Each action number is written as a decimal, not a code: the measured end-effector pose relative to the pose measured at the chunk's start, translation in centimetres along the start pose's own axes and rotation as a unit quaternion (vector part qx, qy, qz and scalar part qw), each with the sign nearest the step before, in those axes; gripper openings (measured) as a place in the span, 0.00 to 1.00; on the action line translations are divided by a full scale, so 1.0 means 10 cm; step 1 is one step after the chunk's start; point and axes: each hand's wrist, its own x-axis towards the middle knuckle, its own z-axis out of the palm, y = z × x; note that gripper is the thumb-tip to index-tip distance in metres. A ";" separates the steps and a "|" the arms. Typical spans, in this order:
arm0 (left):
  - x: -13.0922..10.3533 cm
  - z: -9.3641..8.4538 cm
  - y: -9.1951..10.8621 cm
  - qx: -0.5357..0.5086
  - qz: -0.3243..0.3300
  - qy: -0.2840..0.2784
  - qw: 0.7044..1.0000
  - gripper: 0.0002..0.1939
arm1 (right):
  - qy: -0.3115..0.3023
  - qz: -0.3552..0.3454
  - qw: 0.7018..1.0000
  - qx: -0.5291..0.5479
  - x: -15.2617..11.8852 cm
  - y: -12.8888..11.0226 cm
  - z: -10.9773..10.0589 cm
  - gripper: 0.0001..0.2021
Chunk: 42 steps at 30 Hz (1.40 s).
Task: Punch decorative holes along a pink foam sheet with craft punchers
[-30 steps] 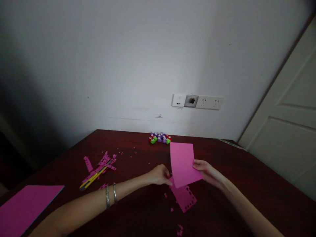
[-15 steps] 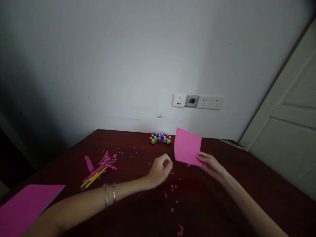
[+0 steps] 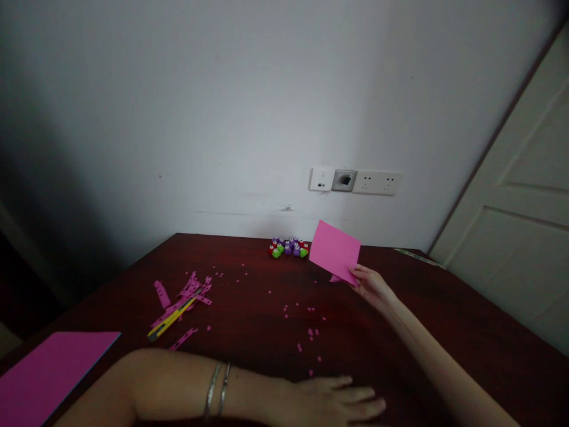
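Note:
Pinched at its lower right corner, a pink sheet of paper (image 3: pixel 334 249) is held up by my right hand (image 3: pixel 371 287) above the right half of the table. My left hand (image 3: pixel 331 402) lies low at the front of the table, palm down with its fingers stretched and spread. Small pink paper bits (image 3: pixel 311 333) are scattered on the wood just beyond it. A small pink scrap (image 3: pixel 334 279) shows below the sheet's lower edge; whether it is attached I cannot tell.
A yellow utility knife (image 3: pixel 171 320) rests by a heap of punched pink strips (image 3: pixel 191 290). More pink sheets (image 3: pixel 53 376) lie at the left front. Several small red, green and purple punches (image 3: pixel 288 247) stand near the wall on the dark red table (image 3: pixel 249 332).
My left hand has come down and toward me, opening from a curled shape to spread fingers. The sheet in my right hand has tilted and risen slightly.

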 end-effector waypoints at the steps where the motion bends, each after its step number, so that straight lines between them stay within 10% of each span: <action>1: 0.02 -0.07 -0.08 0.004 -0.020 0.011 1.000 0.27 | 0.001 -0.001 1.000 -0.002 0.01 0.00 0.00 0.08; 11: -0.70 -0.67 -1.10 0.044 -0.265 0.090 0.959 0.31 | 0.010 0.010 1.000 -0.028 -0.13 -0.06 -0.06 0.09; 22: -1.95 -1.30 -1.69 0.130 -0.484 0.270 0.822 0.19 | 0.026 0.059 0.997 -0.051 -0.41 0.00 -0.25 0.08; 26: -1.71 -1.58 -1.56 0.114 -0.409 0.343 0.838 0.12 | -0.010 0.083 0.995 -0.057 -0.46 0.15 -0.05 0.08; 29: -1.30 -1.50 -1.34 -0.089 -0.416 0.383 0.820 0.10 | -0.038 0.101 0.992 -0.066 -0.52 0.28 0.17 0.08; 34: -0.79 -1.08 -0.90 -0.479 -0.364 0.251 0.759 0.23 | -0.071 0.109 0.989 -0.076 -0.64 0.39 0.45 0.08; 42: -0.68 -0.95 -0.69 -0.495 -0.417 0.334 0.686 0.06 | -0.082 0.102 0.981 -0.146 -0.68 0.35 0.49 0.05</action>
